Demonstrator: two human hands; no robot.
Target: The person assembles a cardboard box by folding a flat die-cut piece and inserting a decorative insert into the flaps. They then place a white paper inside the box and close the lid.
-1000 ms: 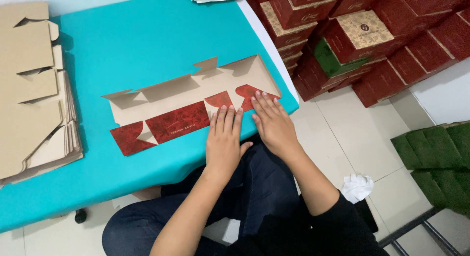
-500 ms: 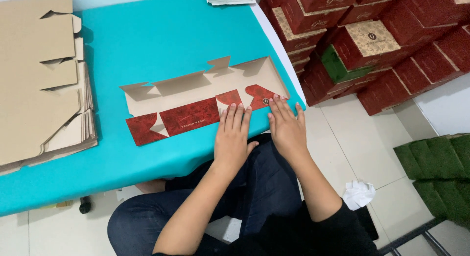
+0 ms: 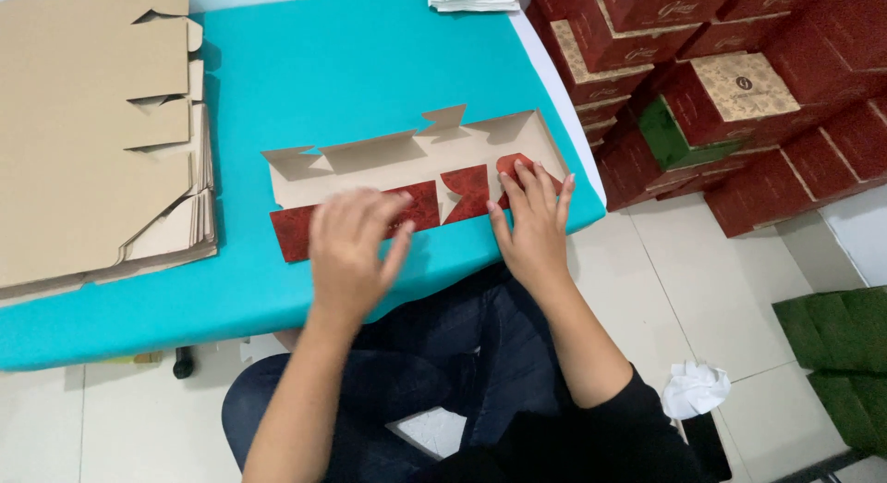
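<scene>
in the head view, a flat die-cut carton blank [image 3: 416, 183] lies across the middle of the frame on a teal table top [image 3: 323, 67], its plain brown inside facing up and its long near flap folded over so the red patterned outside shows along the lower edge. the right hand [image 3: 531, 224] sits just right of centre, fingers spread and pressed flat on the red flap near the blank's right end, apparently to hold the fold down against the table edge so the crease stays put. the left hand [image 3: 351, 247] is left of centre, blurred, open with fingers loosely together, over the middle of the same red flap; whether it touches the card i cannot tell. the blank sits close to the near edge of the table, right above the person's dark trousers [image 3: 443, 372], which keeps it within easy reach of both palms. at the upper left lies a stack of flat brown blanks [image 3: 92, 141], within reach to the side. at the upper right, finished red boxes [image 3: 730, 85] are stacked on the floor beside the table, with green boxes [image 3: 841, 363] at the lower right and a crumpled white paper [image 3: 693, 389] on the tiles.
</scene>
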